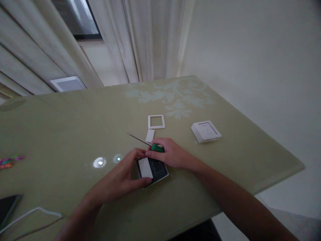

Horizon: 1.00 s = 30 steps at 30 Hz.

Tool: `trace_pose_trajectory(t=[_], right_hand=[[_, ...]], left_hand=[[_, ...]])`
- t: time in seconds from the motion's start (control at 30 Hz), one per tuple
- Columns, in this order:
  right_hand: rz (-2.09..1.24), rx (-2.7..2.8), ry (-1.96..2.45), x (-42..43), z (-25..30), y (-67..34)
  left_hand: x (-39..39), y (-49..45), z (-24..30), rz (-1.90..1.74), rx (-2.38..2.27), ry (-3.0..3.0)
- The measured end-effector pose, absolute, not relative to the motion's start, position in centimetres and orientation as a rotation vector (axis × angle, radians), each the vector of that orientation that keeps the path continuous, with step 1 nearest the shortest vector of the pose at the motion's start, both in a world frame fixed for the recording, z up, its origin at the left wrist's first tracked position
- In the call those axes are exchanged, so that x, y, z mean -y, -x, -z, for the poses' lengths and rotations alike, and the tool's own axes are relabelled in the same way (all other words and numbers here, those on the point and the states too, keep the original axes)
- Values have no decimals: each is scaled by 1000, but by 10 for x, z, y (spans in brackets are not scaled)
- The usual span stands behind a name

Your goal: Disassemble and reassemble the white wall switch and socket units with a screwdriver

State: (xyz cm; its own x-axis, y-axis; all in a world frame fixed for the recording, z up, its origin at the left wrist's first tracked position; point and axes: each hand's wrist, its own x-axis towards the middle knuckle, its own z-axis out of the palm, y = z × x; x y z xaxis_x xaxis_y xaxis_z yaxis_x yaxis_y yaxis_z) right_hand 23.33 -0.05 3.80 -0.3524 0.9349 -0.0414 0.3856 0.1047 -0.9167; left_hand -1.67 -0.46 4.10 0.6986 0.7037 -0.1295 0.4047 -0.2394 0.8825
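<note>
Screwdriver with a green handle and thin metal shaft (157, 148) is clamped in the grip of the right hand (171, 153), its handle lying over the far side of a dark square panel with a pale rim (158, 170), its shaft pointed beyond the panel's far left corner. The panel is held in the grip of the left hand (122, 175), closed on it with the thumb at the near edge and fingers at the far left corner. A white rectangular plate (145, 168) is seated on the panel's left part. Beyond the panel, a small white rectangular piece (149, 135) and a square white frame (156, 127) are laid on the pale green tabletop (75, 134). Well to the panel's right, a white box-shaped socket (206, 131) is placed.
</note>
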Motion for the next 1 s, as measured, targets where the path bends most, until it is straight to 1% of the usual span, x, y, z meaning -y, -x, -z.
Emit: trace_pose_trajectory(t=[0.17, 0.4, 0.67, 0.87, 1.0], right_hand=[[-1243, 1786, 1276, 0, -37, -234], [-1250, 1786, 1278, 0, -37, -233], [-1259, 1772, 1276, 0, -36, -233], [-1259, 1779, 1283, 0, -37, -233], [-1258, 1789, 1280, -1, -37, -233]], left_hand=[[2, 17, -42, -310, -819, -1832], [-3, 12, -32, -523, -832, -1772], [-4, 7, -29, -562, -945, -1774], [-3, 10, -30, -527, -934, -1780], [-1, 21, -37, -431, -884, -1937]])
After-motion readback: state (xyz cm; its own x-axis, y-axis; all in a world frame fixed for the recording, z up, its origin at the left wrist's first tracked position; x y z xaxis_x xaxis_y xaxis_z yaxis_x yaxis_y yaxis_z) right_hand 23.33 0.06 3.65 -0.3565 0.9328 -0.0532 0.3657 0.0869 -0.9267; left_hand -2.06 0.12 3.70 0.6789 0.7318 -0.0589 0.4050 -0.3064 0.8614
